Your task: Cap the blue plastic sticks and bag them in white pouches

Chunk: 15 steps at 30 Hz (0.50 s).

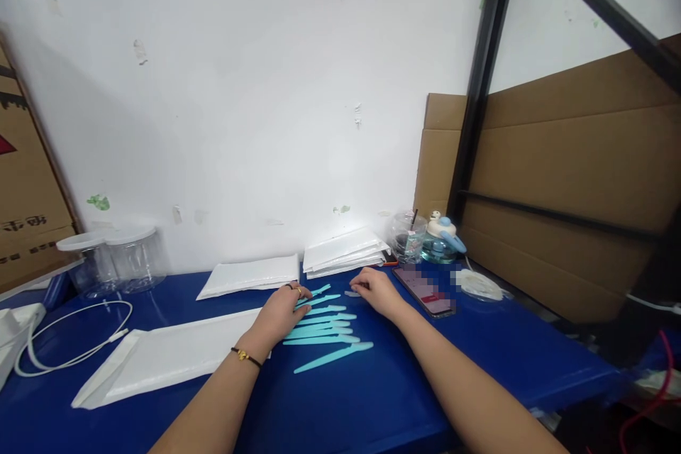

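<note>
Turquoise row: a set of slim turquoise sticks [323, 331] lies side by side on the blue worktop [340, 411], paler ends to the right; the nearest stick sits askew, slightly apart from the others.
Left hand: the left hand [281, 312] is over the left, far part of the row, fingers bent and thumb down among the sticks; whether it grips one, I cannot tell.
Right hand: the right hand [379, 292] is just right of the row's far end, thumb and fingertips drawn together beside a small pale piece [351, 294]; whether they pinch it, I cannot tell.
Long envelope: a white padded envelope [175, 355] lies left of the row, its right end partly hidden by the left hand and forearm.
Behind the row: another white envelope [250, 275] to the left, and a pile of white envelopes [343, 250] straight back, near the wall [266, 120].
Right of the row: a phone [424, 291], beyond the right hand, with a clear cup [408, 237] and a blue-handled bottle [441, 241] behind it.
Room and edges: blue surface stretches from the row toward the near edge and right toward the sloping side edge; the back is tighter, with envelopes close behind.
</note>
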Each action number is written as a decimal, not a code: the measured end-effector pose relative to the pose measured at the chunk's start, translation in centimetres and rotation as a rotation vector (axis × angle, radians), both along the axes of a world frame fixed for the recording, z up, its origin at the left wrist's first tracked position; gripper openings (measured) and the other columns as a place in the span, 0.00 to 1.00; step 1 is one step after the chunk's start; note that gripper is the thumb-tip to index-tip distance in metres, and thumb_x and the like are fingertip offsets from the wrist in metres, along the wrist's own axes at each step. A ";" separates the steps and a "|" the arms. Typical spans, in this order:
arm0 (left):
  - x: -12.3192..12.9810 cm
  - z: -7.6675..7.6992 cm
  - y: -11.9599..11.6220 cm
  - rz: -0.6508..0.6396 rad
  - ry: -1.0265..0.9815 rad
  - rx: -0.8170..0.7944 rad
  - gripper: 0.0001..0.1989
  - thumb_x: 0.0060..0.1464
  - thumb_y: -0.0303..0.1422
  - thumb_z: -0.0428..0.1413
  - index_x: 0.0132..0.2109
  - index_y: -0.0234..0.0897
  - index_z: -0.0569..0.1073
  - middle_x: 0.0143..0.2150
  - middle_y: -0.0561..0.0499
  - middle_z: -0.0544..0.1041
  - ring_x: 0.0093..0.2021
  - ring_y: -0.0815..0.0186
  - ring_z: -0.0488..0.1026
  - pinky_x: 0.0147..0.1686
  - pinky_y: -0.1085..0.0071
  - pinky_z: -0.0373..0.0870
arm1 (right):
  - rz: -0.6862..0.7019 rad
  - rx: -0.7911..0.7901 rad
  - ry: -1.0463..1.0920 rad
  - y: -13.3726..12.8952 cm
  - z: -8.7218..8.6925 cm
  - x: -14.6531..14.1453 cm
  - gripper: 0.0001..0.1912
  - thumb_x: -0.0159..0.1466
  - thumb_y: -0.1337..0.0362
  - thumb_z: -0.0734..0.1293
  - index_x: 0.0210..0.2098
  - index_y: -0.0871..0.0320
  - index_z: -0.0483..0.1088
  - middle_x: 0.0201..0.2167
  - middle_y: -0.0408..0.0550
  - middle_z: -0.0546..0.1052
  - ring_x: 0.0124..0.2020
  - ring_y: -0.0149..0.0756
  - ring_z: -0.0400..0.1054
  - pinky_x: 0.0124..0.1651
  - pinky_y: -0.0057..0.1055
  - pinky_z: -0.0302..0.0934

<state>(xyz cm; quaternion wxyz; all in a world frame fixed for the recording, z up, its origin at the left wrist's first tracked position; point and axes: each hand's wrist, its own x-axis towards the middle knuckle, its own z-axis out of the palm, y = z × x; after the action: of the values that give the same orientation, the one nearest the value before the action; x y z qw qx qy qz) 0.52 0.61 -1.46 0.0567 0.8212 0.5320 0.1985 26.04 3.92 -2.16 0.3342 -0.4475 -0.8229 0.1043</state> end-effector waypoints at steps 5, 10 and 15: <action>0.0 -0.2 0.1 -0.034 0.049 0.023 0.12 0.56 0.33 0.50 0.44 0.41 0.75 0.46 0.49 0.74 0.46 0.62 0.69 0.47 0.69 0.64 | -0.043 -0.009 -0.075 0.7 -0.3 1.4 0.09 0.57 0.71 0.65 0.33 0.56 0.77 0.33 0.47 0.74 0.33 0.33 0.69 0.38 0.26 0.61; 0.1 -0.5 0.5 -0.064 0.091 0.019 0.14 0.57 0.30 0.48 0.44 0.42 0.77 0.44 0.50 0.76 0.45 0.64 0.70 0.47 0.71 0.64 | 0.026 -0.033 -0.169 0.6 -0.7 0.6 0.10 0.58 0.70 0.65 0.35 0.54 0.78 0.36 0.47 0.75 0.37 0.34 0.70 0.43 0.27 0.61; 0.2 -0.4 0.5 -0.075 0.123 0.033 0.15 0.56 0.29 0.49 0.45 0.45 0.77 0.44 0.51 0.76 0.44 0.63 0.71 0.46 0.70 0.65 | 0.045 -0.031 -0.162 0.4 -0.8 0.0 0.10 0.59 0.70 0.65 0.35 0.53 0.78 0.34 0.46 0.76 0.36 0.34 0.70 0.41 0.27 0.61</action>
<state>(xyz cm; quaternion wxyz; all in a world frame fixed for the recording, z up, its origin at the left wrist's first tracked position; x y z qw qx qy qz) 0.72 1.07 -1.89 0.0178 0.8520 0.4999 0.1544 26.06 4.32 -2.92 0.2570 -0.4410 -0.8554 0.0880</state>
